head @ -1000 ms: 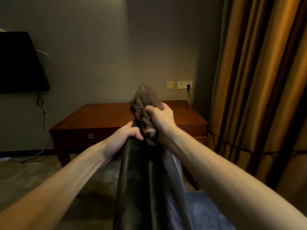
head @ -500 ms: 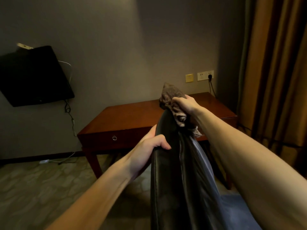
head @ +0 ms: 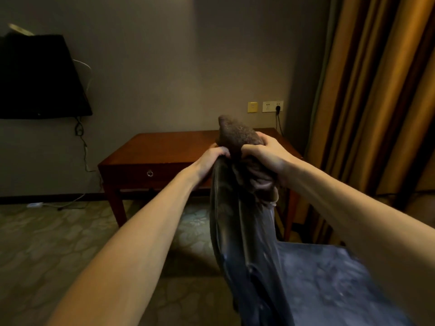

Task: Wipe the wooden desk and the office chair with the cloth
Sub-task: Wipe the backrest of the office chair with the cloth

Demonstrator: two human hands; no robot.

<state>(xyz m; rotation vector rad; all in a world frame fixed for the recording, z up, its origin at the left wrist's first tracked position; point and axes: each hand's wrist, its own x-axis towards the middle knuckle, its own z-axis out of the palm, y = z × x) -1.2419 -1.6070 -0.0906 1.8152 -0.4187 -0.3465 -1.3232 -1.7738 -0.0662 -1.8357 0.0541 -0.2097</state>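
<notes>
The black leather back of the office chair (head: 237,231) rises edge-on in front of me, its seat (head: 329,278) spreading to the lower right. My right hand (head: 263,156) grips a bunched brown cloth (head: 237,135) at the top edge of the chair back; part of the cloth hangs down the right side. My left hand (head: 210,161) grips the chair's top edge just left of the cloth. The wooden desk (head: 169,147) stands behind, against the wall.
A dark wall-mounted TV (head: 40,76) hangs at the left with cables trailing to the floor. Wall sockets (head: 272,106) sit above the desk's right end. Orange-brown curtains (head: 376,90) fill the right side. Patterned carpet (head: 70,243) covers the floor.
My left hand has slid up the chair's edge to just beside the cloth. My right hand keeps the cloth at the chair's top. The view has shifted a little.
</notes>
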